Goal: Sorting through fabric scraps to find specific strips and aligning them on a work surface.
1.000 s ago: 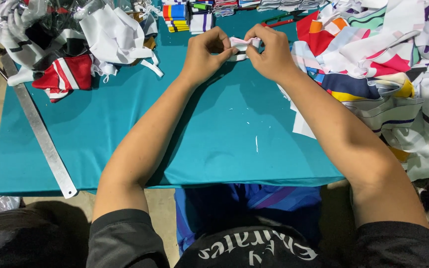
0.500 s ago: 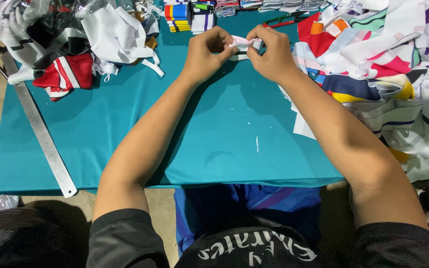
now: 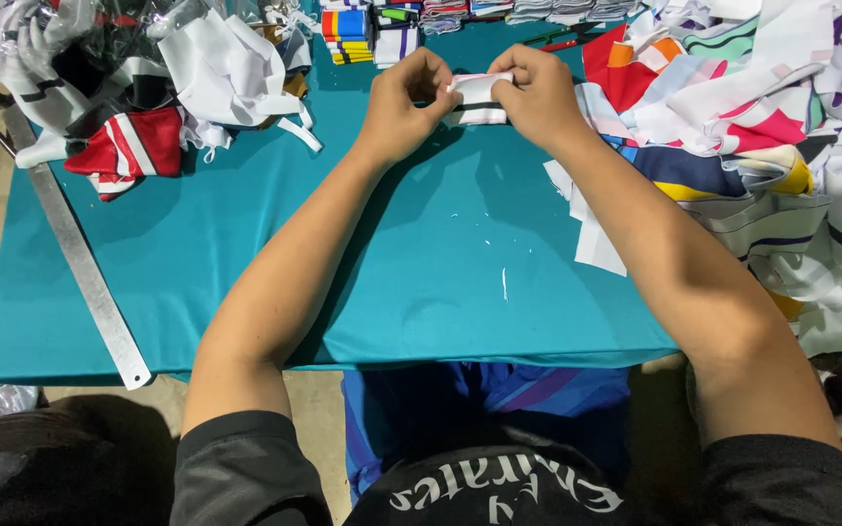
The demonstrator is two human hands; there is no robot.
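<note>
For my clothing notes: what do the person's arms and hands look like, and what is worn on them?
Both arms are bare from the short black sleeves down. The left hand and right hand wear no gloves, and I see no watch, ring or bracelet. The black shirt has white lettering on the chest.

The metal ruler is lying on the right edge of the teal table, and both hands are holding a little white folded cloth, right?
Not quite. The head view shows the metal ruler lying along the left edge of the teal table, not the right. The rest holds: the left hand and the right hand both hold the little white folded cloth between them.
</note>
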